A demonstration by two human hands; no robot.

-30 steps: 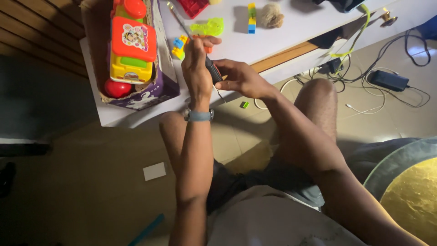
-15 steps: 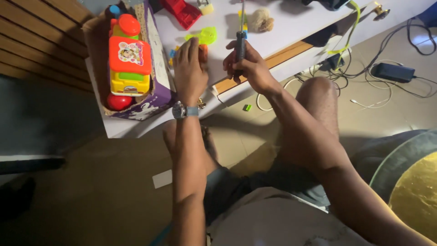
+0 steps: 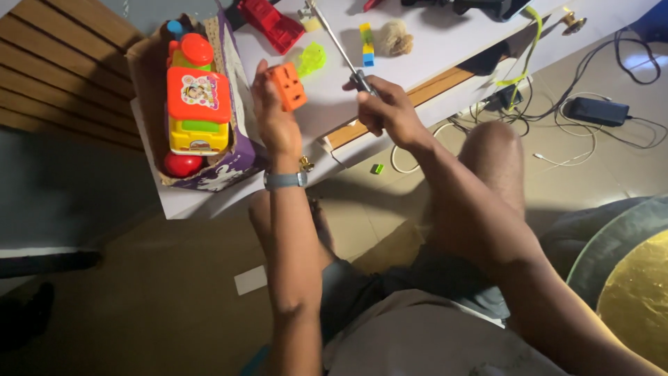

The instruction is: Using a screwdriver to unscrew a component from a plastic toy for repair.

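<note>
Left hand (image 3: pixel 273 115) is closed around a small orange block (image 3: pixel 289 85) with dark holes in its face, held up off the white table (image 3: pixel 431 49), fingers wrapped behind it; grey watch (image 3: pixel 284 180) on that wrist. Right hand (image 3: pixel 387 111) has a closed grip on the dark handle of a screwdriver (image 3: pixel 342 50), just right of the orange block but apart from it. The metal shaft runs up and away from the block, over the table. Cannot tell what the tip touches. Beyond the orange block on the table: translucent green piece (image 3: pixel 312 58) just behind it, red toy vehicle (image 3: pixel 271 23) farther back. To the block's right past the shaft: short stack of coloured bricks (image 3: pixel 366 44) with a fuzzy tan lump (image 3: pixel 396 38) just beside it. Left of the block: open cardboard box (image 3: pixel 229 157) with a yellow, orange and red toy train (image 3: pixel 193 104) lying in it. Down on the floor, below and right of the block: one green brick (image 3: pixel 376 168), then farther right a tangle of cables (image 3: pixel 550 104) and a black power adapter (image 3: pixel 597 111). Person is seated, bare knees under the table edge.
</note>
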